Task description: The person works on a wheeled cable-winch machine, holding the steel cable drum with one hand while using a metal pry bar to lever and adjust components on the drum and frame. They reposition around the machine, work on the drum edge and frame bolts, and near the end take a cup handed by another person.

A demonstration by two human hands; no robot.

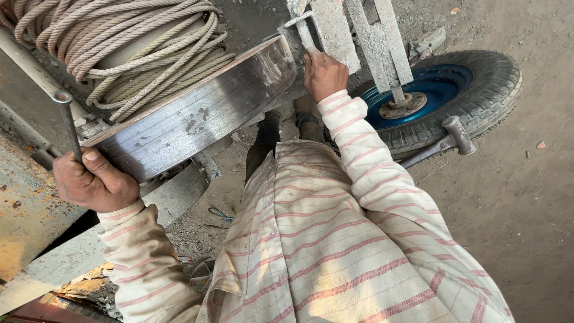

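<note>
My left hand (94, 182) is closed around a thin grey metal rod (70, 122) that rises to a round tip just left of a big shiny steel drum rim (197, 113). Thick pale rope (131, 48) is wound on the drum behind that rim. Further up, in the middle, my right hand (324, 73) grips a cement-crusted metal handle (305, 33) on the machine frame, right beside the rim's edge. My striped sleeves and shirt fill the lower middle and hide the ground below.
A black tyre on a blue wheel (454, 96) stands at the upper right, with a grey metal lever (445, 140) leaning across it. Rusty steel plates (27, 203) lie at the left. Dusty ground (526, 209) spreads to the right.
</note>
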